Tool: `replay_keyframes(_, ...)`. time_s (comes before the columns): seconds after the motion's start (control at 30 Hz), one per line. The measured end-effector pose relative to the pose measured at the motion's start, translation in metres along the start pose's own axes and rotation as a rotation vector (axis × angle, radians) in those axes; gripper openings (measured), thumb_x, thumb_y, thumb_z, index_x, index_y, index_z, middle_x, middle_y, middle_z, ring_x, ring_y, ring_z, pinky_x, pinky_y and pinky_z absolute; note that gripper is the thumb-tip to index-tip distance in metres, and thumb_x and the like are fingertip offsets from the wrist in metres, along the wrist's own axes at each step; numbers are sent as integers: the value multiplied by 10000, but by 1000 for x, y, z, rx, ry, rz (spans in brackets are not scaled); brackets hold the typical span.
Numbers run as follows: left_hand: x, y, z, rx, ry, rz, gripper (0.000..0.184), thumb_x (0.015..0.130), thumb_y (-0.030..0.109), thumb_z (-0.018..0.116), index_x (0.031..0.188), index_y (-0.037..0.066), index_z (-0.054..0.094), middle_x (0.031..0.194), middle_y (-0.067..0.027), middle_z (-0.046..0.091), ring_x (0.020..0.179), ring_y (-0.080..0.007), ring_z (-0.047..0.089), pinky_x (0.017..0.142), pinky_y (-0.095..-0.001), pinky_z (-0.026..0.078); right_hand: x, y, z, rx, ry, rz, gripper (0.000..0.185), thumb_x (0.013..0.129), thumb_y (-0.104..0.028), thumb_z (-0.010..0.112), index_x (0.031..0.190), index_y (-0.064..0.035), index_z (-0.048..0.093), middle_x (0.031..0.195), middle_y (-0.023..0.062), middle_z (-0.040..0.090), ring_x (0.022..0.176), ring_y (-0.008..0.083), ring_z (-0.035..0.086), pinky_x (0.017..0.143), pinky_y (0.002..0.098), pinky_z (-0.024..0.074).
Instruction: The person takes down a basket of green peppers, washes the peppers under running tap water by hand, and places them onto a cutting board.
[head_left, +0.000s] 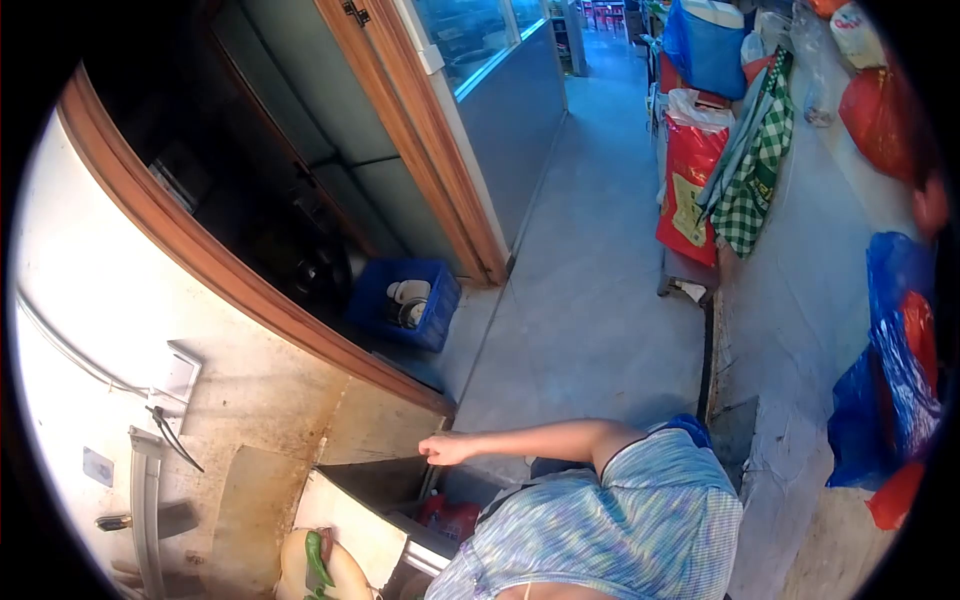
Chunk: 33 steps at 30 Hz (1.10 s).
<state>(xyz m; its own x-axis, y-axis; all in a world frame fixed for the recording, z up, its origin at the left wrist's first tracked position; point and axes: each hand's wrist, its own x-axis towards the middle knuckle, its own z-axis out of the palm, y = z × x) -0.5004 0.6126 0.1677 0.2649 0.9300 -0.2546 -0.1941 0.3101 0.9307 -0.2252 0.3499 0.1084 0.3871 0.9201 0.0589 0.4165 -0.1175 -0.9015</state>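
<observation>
My right hand (pixel 447 448) reaches across to the left from a striped short sleeve, in front of my body. Its fingers are curled closed, and whatever may be inside them is hidden. It is near the lower end of the brown door frame (pixel 395 385), above a dark gap beside the counter. Below and left of it, green peppers (pixel 318 560) lie on a round pale board (pixel 345 575), partly cut off by the view's lower edge. A red object (pixel 447 517) sits low beneath my forearm. My left hand is out of view.
A blue crate (pixel 438 318) with white items stands in the doorway at left. Along the right are a red bag (pixel 690 180), a green checked cloth (pixel 755 185) and hanging blue plastic bags (pixel 860 420). A grey floor (pixel 590 250) runs ahead between walls.
</observation>
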Motion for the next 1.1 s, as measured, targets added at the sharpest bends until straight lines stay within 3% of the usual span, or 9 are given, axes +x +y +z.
replay_keyframes(0.23,2,-3,-18,-7,-22,-43,342,833,275,459,960,-40,499,963,-153,530,893,-237,514,750,-347,415,-34,9,-6,-74,45,71,268,755,-210,552,960,-38,534,795,119,603,756,246,588,643,374,450)
replay_keyframes(0.53,22,-8,-45,-41,-40,-91,365,853,276,423,1017,-42,495,1025,-158,528,951,-242,513,803,-351,415,-53,-9,-1,-129,-30,163,330,782,-238,558,1043,-39,519,839,124,608,787,259,585,676,376,452)
replay_keyframes(0.83,31,-11,-85,-92,88,-88,393,873,277,387,1075,-44,491,1088,-164,527,1010,-247,512,855,-356,415,-57,-7,12,-171,-35,129,342,790,-236,559,1063,-35,514,858,142,614,793,277,591,681,383,456)
replay_keyframes(0.97,36,-13,-149,-122,258,-64,406,882,277,371,1100,-45,490,1115,-166,526,1036,-249,512,879,-358,415,-55,-5,17,-200,-83,137,332,795,-227,558,1057,-28,515,804,133,613,749,262,587,657,368,455)
replay_keyframes(1.1,39,-21,-269,-188,497,-14,421,891,277,354,1126,-45,488,1143,-168,526,1062,-251,512,902,-360,415,-48,0,26,-156,-140,161,312,802,-202,556,1052,-19,515,775,123,611,714,231,576,641,346,454)
